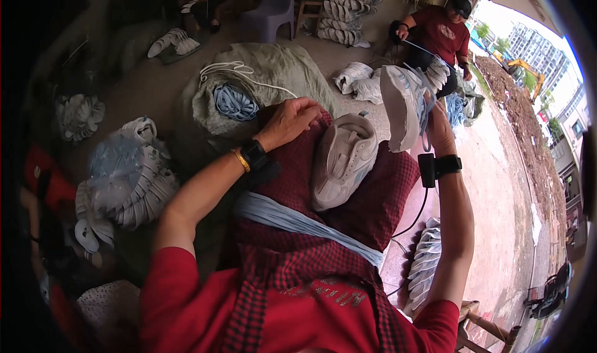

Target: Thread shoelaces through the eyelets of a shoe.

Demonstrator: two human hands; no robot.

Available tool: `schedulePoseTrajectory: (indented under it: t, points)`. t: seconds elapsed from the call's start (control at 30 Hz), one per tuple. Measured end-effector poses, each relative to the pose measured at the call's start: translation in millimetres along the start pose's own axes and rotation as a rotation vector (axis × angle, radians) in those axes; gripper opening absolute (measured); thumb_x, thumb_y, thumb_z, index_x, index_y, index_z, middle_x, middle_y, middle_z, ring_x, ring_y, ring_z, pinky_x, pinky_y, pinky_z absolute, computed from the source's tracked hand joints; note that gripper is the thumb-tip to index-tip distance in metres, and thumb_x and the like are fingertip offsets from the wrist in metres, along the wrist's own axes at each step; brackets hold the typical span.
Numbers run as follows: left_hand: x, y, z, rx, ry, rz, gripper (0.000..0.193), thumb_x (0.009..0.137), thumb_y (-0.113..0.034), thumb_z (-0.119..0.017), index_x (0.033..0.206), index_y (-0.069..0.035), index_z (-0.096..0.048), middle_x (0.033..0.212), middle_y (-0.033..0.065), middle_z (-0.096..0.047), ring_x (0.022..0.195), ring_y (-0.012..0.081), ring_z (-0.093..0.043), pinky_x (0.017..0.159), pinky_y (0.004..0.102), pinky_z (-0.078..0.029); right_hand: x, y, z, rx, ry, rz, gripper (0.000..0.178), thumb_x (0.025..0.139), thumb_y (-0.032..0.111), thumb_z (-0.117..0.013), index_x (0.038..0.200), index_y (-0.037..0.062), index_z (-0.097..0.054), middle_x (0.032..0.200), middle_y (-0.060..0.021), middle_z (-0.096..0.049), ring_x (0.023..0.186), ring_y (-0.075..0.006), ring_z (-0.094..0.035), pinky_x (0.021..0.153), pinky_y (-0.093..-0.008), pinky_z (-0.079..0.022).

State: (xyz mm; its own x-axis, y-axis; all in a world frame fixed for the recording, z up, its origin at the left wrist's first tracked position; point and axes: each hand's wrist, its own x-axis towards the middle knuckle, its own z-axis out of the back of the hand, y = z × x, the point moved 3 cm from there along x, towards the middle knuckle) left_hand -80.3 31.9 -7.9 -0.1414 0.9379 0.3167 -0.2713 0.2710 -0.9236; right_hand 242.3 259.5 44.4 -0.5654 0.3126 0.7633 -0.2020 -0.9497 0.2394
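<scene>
My right hand is raised at the right, closed round a pale sneaker held upright. Light blue laces hang beside that hand. On my lap, over a red and black checked apron, rests another whitish sneaker with its opening facing away from me. My left hand hovers left of the lap sneaker, fingers loosely bent and somewhat apart. No object shows in it; its thumb is hidden. Beyond it, a bundle of light blue laces lies in the mouth of a greenish sack.
To the left sits a heap of nested pale shoe parts with clear plastic on it. More stacks stand at the back, and another row lies by my right elbow. A person in dark red works at the far right. A purple chair stands behind.
</scene>
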Motion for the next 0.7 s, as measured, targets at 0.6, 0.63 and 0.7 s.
schedulePoseTrajectory:
  t: [0.6, 0.63, 0.7]
  points:
    - [77, 1, -49, 0.435, 0.436, 0.114, 0.038, 0.094, -0.027, -0.059, 0.126, -0.008, -0.067, 0.105, 0.0022, -0.069, 0.097, 0.0112, -0.060, 0.088, 0.0294, -0.048, -47, 35, 17, 1.117, -0.187, -0.743, 0.042, 0.104, 0.037, -0.050, 0.123, 0.0017, -0.061, 0.113, -0.0088, -0.066, 0.103, -0.0198, -0.063, 0.091, -0.0336, -0.051]
    - [77, -14, -42, 0.352, 0.390, 0.076, 0.039, 0.096, -0.029, -0.060, 0.127, -0.007, -0.066, 0.105, 0.0016, -0.069, 0.097, 0.0103, -0.059, 0.086, 0.0280, -0.048, -51, 25, 20, 1.100, -0.276, -0.826, 0.040, 0.104, 0.038, -0.048, 0.115, 0.0033, -0.064, 0.105, -0.0063, -0.066, 0.097, -0.0187, -0.063, 0.088, -0.0331, -0.052]
    - [79, -24, -17, 0.221, 0.294, 0.052, 0.042, 0.095, -0.029, -0.058, 0.129, -0.005, -0.064, 0.108, 0.0046, -0.070, 0.100, 0.0119, -0.061, 0.089, 0.0290, -0.049, -42, 44, 19, 1.167, -0.223, -0.844, 0.042, 0.105, 0.038, -0.047, 0.122, 0.0021, -0.061, 0.109, -0.0062, -0.067, 0.098, -0.0180, -0.064, 0.088, -0.0325, -0.052]
